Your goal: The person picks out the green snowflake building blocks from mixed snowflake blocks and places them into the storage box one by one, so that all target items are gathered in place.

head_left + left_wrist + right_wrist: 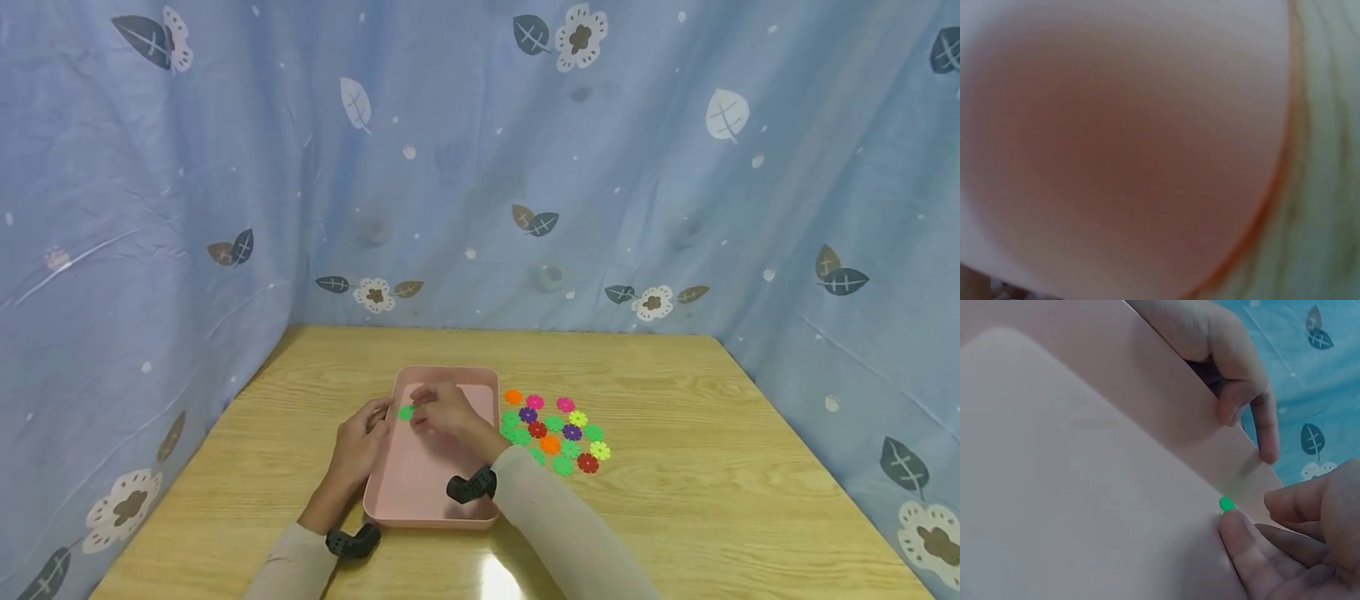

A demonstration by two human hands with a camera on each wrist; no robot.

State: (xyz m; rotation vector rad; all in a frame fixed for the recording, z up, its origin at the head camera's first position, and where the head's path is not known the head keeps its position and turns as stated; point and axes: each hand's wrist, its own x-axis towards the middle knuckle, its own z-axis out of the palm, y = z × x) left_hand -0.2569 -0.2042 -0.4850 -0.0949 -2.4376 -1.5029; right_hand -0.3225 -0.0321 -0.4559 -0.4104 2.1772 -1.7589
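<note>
Blue leaf-print curtain behind the table (675, 500); right hand (447, 414) pinches a green disc (406, 412) in its fingers over the pink tray (427, 492), left hand (362, 442) curled on the tray's edge.

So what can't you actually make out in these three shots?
- Left wrist view: wholly blurred; only the pink tray looms close.
- Green flower piece: right wrist view shows just a sliver behind the right hand.
- Left hand: its grip on the tray rim is unclear in the head view.
- Flower pieces: too small to count.
</note>
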